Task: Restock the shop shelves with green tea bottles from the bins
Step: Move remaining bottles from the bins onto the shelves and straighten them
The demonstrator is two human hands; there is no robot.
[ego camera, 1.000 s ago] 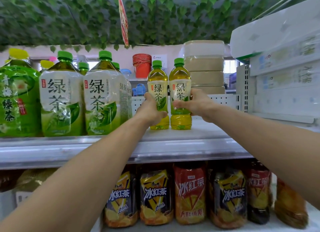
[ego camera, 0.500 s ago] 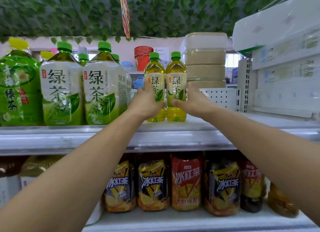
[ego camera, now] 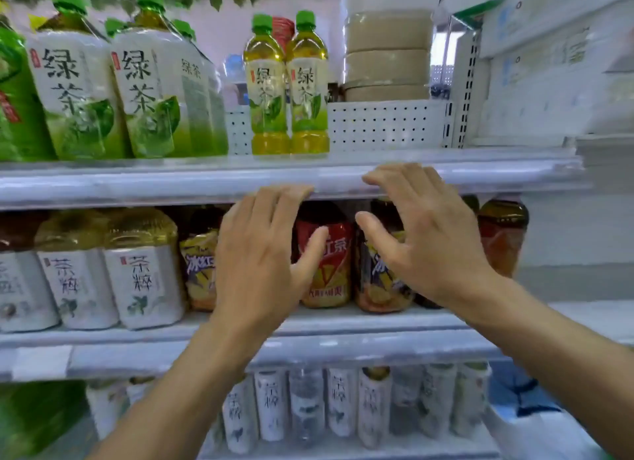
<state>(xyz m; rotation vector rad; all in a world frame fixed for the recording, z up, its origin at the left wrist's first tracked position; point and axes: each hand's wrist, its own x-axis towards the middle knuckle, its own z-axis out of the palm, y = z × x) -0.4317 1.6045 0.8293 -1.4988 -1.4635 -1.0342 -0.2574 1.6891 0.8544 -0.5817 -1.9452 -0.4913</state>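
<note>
The small left green tea bottle (ego camera: 266, 89) and the small right green tea bottle (ego camera: 307, 89) stand up straight, touching, above my left hand (ego camera: 260, 253). Both have green caps and yellow tea.

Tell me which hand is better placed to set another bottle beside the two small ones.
Probably the right hand: open, empty, just below the bare shelf right of the small bottles. The left hand, also open, has large bottles filling its side.
</note>
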